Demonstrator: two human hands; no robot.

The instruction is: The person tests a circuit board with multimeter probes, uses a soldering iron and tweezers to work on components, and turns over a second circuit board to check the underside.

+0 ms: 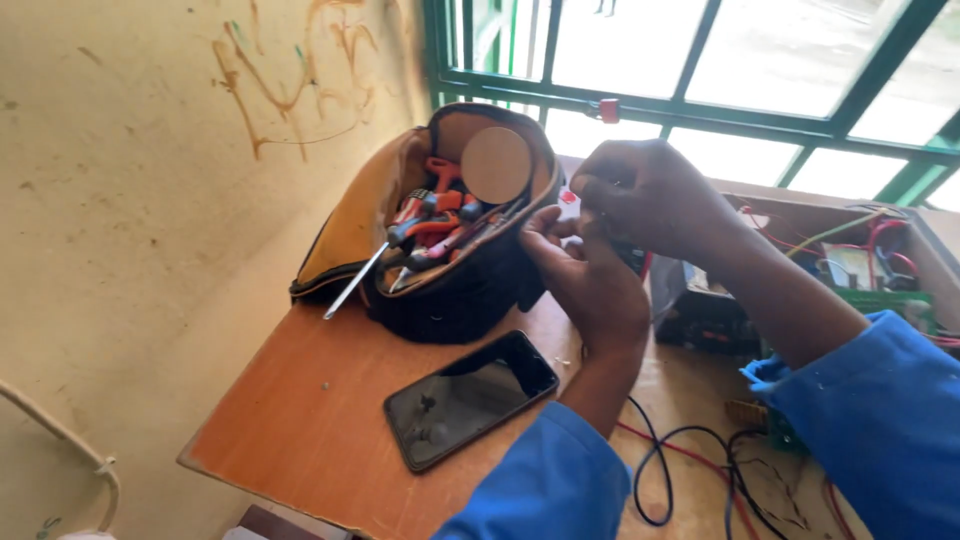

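The left hand and right hand meet above the counter, fingers pinched together on a small red and white object that is mostly hidden, so what it is I cannot tell. Just beside the hands, to their left, stands an open black tool bag stuffed with red-handled screwdrivers. A dark phone lies flat on the counter below the bag. Right of the hands sits a box with wires, and black cables loop near the blue sleeves.
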